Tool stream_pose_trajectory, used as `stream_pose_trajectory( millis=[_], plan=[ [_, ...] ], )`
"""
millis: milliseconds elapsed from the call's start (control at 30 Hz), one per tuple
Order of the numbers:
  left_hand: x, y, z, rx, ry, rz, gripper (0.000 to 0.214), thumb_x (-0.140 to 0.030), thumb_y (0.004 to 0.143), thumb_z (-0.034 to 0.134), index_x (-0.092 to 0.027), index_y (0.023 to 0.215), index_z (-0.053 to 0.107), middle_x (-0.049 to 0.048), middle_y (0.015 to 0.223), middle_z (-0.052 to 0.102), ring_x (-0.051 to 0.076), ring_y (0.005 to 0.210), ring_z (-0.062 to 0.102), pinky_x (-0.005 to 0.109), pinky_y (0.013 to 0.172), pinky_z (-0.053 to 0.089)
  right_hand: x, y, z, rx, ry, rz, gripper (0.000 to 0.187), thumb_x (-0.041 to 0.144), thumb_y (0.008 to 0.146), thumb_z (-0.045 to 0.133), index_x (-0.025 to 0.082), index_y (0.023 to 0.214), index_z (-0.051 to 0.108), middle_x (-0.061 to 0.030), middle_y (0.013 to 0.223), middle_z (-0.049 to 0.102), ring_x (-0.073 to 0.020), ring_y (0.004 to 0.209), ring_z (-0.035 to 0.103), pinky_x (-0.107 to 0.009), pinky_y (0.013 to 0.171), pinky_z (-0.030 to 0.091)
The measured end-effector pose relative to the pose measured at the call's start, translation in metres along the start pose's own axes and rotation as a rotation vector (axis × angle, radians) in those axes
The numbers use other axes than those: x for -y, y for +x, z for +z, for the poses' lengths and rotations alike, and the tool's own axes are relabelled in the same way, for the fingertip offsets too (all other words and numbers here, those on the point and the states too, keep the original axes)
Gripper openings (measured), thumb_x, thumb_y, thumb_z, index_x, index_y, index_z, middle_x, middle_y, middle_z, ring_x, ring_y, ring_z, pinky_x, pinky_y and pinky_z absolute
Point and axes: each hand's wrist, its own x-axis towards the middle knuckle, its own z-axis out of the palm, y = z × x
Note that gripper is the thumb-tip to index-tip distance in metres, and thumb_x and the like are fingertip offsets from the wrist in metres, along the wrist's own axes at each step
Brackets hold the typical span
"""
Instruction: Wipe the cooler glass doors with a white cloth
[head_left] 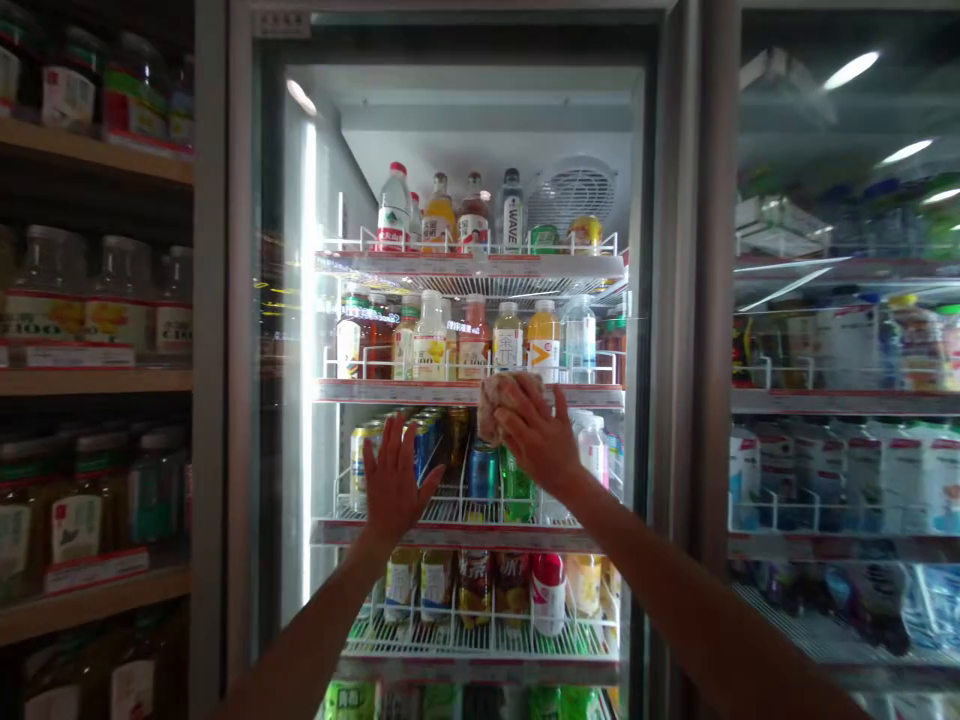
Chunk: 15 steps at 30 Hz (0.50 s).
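Looking from the head camera, I see a tall drinks fridge with a glass door. Behind the glass are white wire shelves full of bottles and cans. The glass stands between the hands and the drinks. To the left are wooden shelves with big glass jars. To the right is another fridge door with more drinks behind it.

The left hand is wide open, with its palm flat on the glass and its fingers spread. It holds nothing. The right hand is bent over a crumpled cloth and holds it against the glass. The cloth sits up high, by the edge of a shelf, just beside the left hand.
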Motion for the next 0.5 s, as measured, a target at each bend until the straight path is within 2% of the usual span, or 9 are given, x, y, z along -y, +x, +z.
stream_pose_trajectory(
  millis=[100, 167, 233, 300, 367, 433, 500],
  plan=[
    [0.003, -0.014, -0.001, -0.035, 0.009, -0.039, 0.067, -0.042, 0.087, 0.045, -0.016, 0.144, 0.02, 0.0153, 0.147, 0.03, 0.023, 0.139, 0.02, 0.046, 0.113, 0.011, -0.053, 0.006, -0.018, -0.036, -0.019, 0.103, 0.02, 0.021, 0.088, 0.041, 0.02, 0.097, 0.059, -0.0069, 0.136, 0.048, -0.0234, 0.132, 0.034, -0.051, 0.11, 0.02],
    [0.002, -0.015, 0.0, -0.031, -0.006, -0.05, 0.067, -0.042, 0.087, 0.045, -0.017, 0.144, 0.02, 0.014, 0.148, 0.029, 0.023, 0.139, 0.02, 0.045, 0.114, 0.011, -0.067, -0.009, -0.027, -0.028, 0.019, 0.148, 0.023, 0.018, 0.087, 0.038, 0.019, 0.097, 0.059, -0.0073, 0.138, 0.046, -0.0232, 0.134, 0.031, -0.049, 0.109, 0.025],
    [0.001, -0.015, 0.002, -0.016, -0.022, -0.069, 0.068, -0.042, 0.086, 0.045, -0.018, 0.144, 0.02, 0.0132, 0.149, 0.027, 0.023, 0.139, 0.02, 0.045, 0.114, 0.01, -0.051, -0.042, -0.031, 0.026, 0.079, 0.13, 0.024, 0.019, 0.086, 0.039, 0.018, 0.098, 0.059, -0.0077, 0.142, 0.04, -0.0247, 0.137, 0.026, -0.049, 0.109, 0.026],
    [0.001, -0.015, 0.003, -0.007, -0.03, -0.077, 0.067, -0.043, 0.086, 0.045, -0.018, 0.144, 0.02, 0.0124, 0.149, 0.026, 0.023, 0.139, 0.02, 0.045, 0.114, 0.01, -0.013, -0.082, -0.032, 0.102, 0.124, 0.107, 0.025, 0.026, 0.085, 0.043, 0.018, 0.103, 0.059, -0.0079, 0.148, 0.03, -0.0291, 0.139, 0.02, -0.053, 0.11, 0.023],
    [0.002, -0.016, 0.004, -0.009, -0.031, -0.073, 0.067, -0.044, 0.086, 0.045, -0.018, 0.143, 0.021, 0.0119, 0.149, 0.027, 0.023, 0.139, 0.02, 0.046, 0.114, 0.011, 0.023, -0.112, -0.028, 0.15, 0.109, 0.101, 0.034, 0.036, 0.083, 0.05, 0.022, 0.113, 0.057, -0.0072, 0.15, 0.024, -0.032, 0.139, 0.017, -0.056, 0.109, 0.022],
    [0.002, -0.016, 0.004, -0.023, -0.034, -0.066, 0.066, -0.044, 0.086, 0.044, -0.018, 0.143, 0.022, 0.0124, 0.148, 0.028, 0.023, 0.139, 0.021, 0.046, 0.114, 0.011, 0.037, -0.119, -0.021, 0.149, 0.04, 0.105, 0.039, 0.038, 0.082, 0.054, 0.028, 0.12, 0.054, -0.005, 0.15, 0.026, -0.0309, 0.139, 0.017, -0.057, 0.109, 0.02],
    [0.002, -0.016, 0.004, -0.027, -0.045, -0.065, 0.066, -0.043, 0.086, 0.044, -0.017, 0.143, 0.022, 0.0132, 0.148, 0.028, 0.023, 0.139, 0.021, 0.046, 0.114, 0.011, 0.023, -0.101, -0.016, 0.119, -0.039, 0.139, 0.038, 0.034, 0.084, 0.053, 0.032, 0.123, 0.052, -0.0038, 0.148, 0.031, -0.0288, 0.139, 0.019, -0.057, 0.109, 0.019]
  ],
)
